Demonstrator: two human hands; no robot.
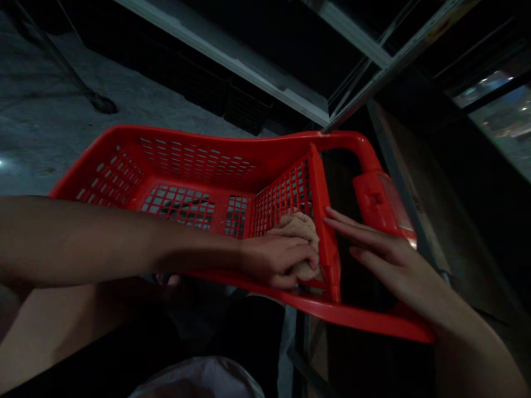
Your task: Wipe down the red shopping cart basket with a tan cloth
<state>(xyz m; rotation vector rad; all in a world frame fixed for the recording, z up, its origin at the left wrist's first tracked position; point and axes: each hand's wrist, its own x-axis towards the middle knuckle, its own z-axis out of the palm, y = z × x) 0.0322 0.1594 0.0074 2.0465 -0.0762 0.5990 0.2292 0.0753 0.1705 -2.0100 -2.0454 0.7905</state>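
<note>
A red plastic shopping cart basket (199,193) with grid walls stretches across the middle of the view. Inside its right end, my left hand (280,260) grips a crumpled tan cloth (296,225) against the grid panel (282,193). On the other side of that panel, my right hand (381,251) has its fingers stretched out, with the fingertips touching the panel's top edge. The cart's red handle (384,202) lies beyond my right hand. My left forearm crosses over the basket and hides part of its near side.
Behind the cart runs a metal shelf frame (232,63) with dark crates (248,108) beneath. A caster wheel (103,104) stands on the grey floor (136,102) at upper left. Wooden boards (423,193) lie to the right. My legs and clothing are close below the basket.
</note>
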